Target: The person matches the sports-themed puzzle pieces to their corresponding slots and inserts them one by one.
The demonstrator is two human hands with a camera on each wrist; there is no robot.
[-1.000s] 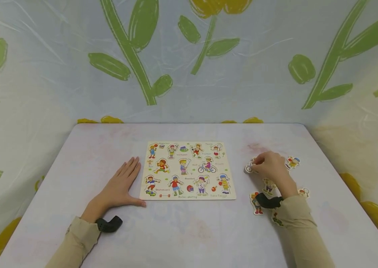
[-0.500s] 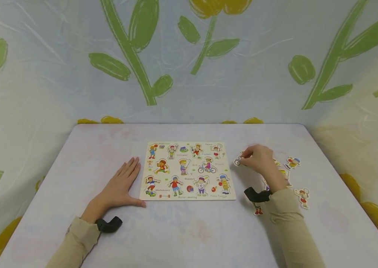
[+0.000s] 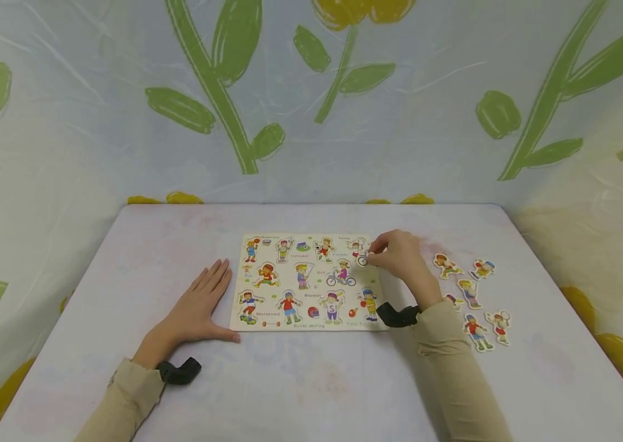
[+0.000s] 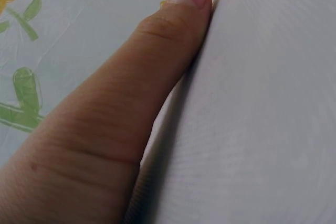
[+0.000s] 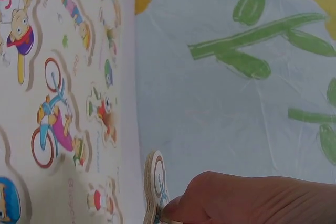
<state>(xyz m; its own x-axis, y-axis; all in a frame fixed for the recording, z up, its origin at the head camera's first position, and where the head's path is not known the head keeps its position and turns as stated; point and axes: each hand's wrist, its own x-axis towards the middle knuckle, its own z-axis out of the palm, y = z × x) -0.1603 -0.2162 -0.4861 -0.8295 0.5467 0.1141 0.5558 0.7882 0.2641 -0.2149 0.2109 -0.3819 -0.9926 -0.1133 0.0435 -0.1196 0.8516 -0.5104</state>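
Note:
A flat puzzle board (image 3: 300, 301) with shaped recesses and printed sports figures lies mid-table. My right hand (image 3: 402, 256) pinches a bicycle puzzle piece (image 3: 363, 260) over the board's right edge; fingers cover most of it in the head view. In the right wrist view the same bicycle piece (image 5: 157, 182) stands on edge by the thumb, and the board's printed bicycle figure (image 5: 52, 121) shows to the left. My left hand (image 3: 195, 310) lies flat with fingers spread, its thumb at the board's lower left corner. The left wrist view shows that thumb (image 4: 163, 40) stretched along the table.
Several loose puzzle pieces lie right of the board, among them a running figure (image 3: 446, 266), a tennis player (image 3: 499, 326) and a figure in a red shirt (image 3: 477, 333). A flower-patterned sheet (image 3: 427, 123) hangs behind the table (image 3: 311, 393).
My right hand has carried the bicycle piece left from the loose pieces to the board's right edge, uncovering several pieces. The left hand has stayed where it was.

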